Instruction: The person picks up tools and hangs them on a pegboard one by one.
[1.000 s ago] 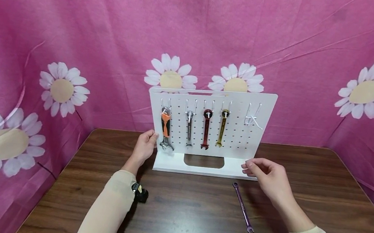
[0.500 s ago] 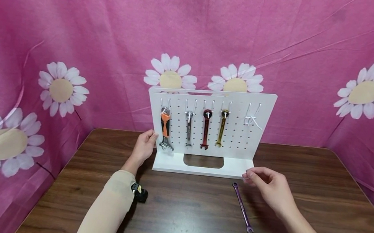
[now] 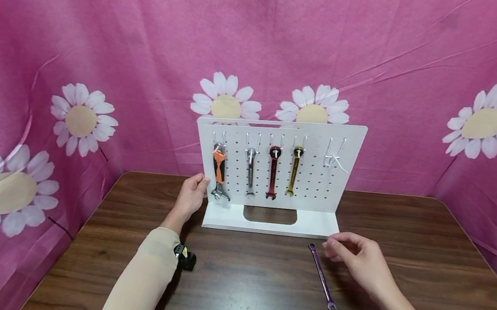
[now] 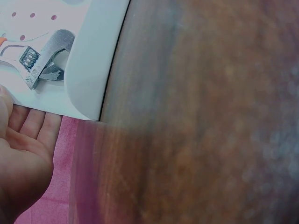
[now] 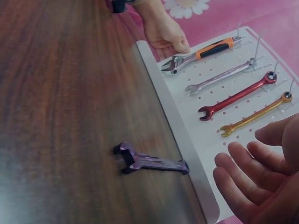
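A white pegboard stand [image 3: 317, 193] stands upright on the table, and my left hand [image 3: 192, 194] grips its left edge. In the left wrist view the fingers of that hand pass behind the board [image 4: 88, 60], close to the head of an adjustable wrench [image 4: 39, 60]. A purple wrench [image 3: 323, 278] lies on the table in front of the stand. Just right of its ring end, my right hand [image 3: 358, 262] hovers with bent fingers and nothing in them. The right wrist view shows its fingers [image 5: 243, 182] loosely spread near the base of the stand.
On the hooks hang an orange-handled adjustable wrench [image 3: 219, 167], a silver wrench [image 3: 251, 170], a red wrench [image 3: 273, 173] and a gold wrench [image 3: 294, 173]. The rightmost hook [image 3: 333, 159] is bare. A pink daisy-print cloth [image 3: 159, 53] stands behind the brown table [image 3: 233, 291].
My right hand has moved down and toward me, away from the base of the stand to beside the purple wrench. My left hand keeps its place on the board's edge.
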Available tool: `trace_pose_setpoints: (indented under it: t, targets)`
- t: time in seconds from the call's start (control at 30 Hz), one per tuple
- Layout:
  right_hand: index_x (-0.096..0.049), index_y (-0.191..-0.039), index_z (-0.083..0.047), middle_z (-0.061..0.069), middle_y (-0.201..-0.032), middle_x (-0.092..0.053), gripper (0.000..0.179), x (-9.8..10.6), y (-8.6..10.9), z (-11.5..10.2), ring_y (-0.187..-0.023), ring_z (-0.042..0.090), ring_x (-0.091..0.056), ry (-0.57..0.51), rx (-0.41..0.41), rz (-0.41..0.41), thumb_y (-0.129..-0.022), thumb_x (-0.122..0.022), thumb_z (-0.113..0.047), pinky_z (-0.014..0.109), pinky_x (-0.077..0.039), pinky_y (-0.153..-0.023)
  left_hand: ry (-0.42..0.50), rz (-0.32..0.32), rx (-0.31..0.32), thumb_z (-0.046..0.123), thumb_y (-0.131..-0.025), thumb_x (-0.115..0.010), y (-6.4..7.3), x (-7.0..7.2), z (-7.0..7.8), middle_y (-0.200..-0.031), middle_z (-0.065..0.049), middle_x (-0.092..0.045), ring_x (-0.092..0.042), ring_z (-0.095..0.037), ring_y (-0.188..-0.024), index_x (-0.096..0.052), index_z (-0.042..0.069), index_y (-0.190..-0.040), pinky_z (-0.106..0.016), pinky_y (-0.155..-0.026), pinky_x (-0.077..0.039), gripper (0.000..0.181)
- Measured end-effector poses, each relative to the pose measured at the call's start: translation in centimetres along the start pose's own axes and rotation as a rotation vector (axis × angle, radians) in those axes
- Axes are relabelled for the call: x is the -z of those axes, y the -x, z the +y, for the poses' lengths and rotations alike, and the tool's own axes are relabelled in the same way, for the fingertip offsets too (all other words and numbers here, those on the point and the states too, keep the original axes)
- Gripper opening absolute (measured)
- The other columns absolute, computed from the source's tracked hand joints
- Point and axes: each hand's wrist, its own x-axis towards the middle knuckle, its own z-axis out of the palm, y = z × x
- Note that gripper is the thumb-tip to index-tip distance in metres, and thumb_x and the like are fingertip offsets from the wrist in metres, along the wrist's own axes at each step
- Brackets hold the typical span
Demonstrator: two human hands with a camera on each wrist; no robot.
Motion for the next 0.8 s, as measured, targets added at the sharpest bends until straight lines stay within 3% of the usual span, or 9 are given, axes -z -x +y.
trace_pose_setpoints:
  t: [0.3, 0.8]
  targets:
    - [-0.069, -0.119, 0.014, 0.019, -0.097, -0.080, 0.024, -0.5, 0.5, 0.5, -0.076, 0.012, -0.075, -0.017, -0.085, -0.053, -0.105, -0.069, -0.005, 0.030, -0.067, -0.071, 0.013, -0.001, 0.014, 0.011, -0.115, -0.051, 0.0, 0.0, 0.1, -0.090, -0.004, -0.068, -0.063, -0.005, -0.085, -0.059, -0.003, -0.092, -0.045, -0.099, -0.064, 0.027]
    - [-0.070, -0.114, 0.011, 0.009, -0.083, -0.070, 0.021, -1.0, 1.0, 2.0, -0.057, 0.013, -0.062, 0.010, -0.185, -0.159, -0.104, -0.070, -0.008, 0.033, -0.058, -0.047, 0.012, 0.005, 0.014, 0.011, -0.115, -0.051, 0.2, -0.1, 0.2, -0.091, -0.005, -0.070, -0.065, -0.008, -0.087, -0.061, -0.004, -0.095, -0.046, -0.099, -0.064, 0.026]
